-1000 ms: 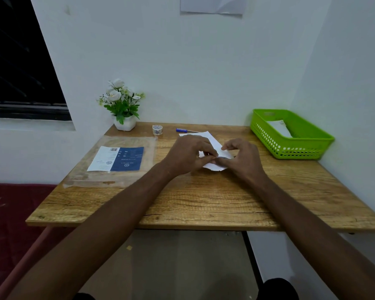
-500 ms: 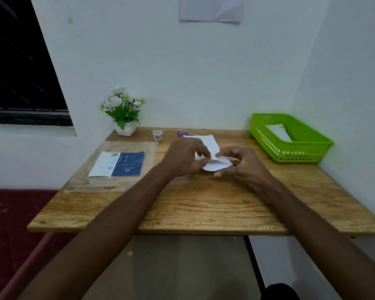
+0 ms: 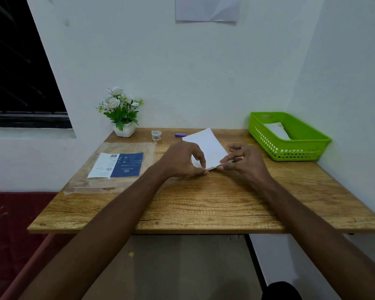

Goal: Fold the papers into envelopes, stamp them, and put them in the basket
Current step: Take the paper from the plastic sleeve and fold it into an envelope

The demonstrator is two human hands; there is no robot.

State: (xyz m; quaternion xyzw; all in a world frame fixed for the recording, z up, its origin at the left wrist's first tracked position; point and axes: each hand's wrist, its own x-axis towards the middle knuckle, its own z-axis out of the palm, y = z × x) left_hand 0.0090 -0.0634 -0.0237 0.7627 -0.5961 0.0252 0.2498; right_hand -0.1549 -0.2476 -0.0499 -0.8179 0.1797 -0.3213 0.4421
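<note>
Paper point(image 3: 208, 146): one white sheet, mid-bench, near edge raised off the bench point(image 3: 204, 204); long axis runs from the near edge away toward the wall, leaning slightly left. The sheet extends away from both hands, which meet at its near edge.

Left hand point(image 3: 182, 161): fingers point(image 3: 200, 160) curled, pinching the near left corner of the paper.

Right hand point(image 3: 244, 161): fingers point(image 3: 228, 158) narrow, pinching the near right corner; its other fingers are spread loosely above.

Both hands are equally near; the next fold probably carries this near edge forward along the long axis.

Basket point(image 3: 301, 148): green, far right on the bench, well apart from the hands, with a white folded item point(image 3: 276, 131) inside.

Tape roll point(image 3: 156, 135) and pen point(image 3: 180, 135): beyond the paper, near the wall.
</note>
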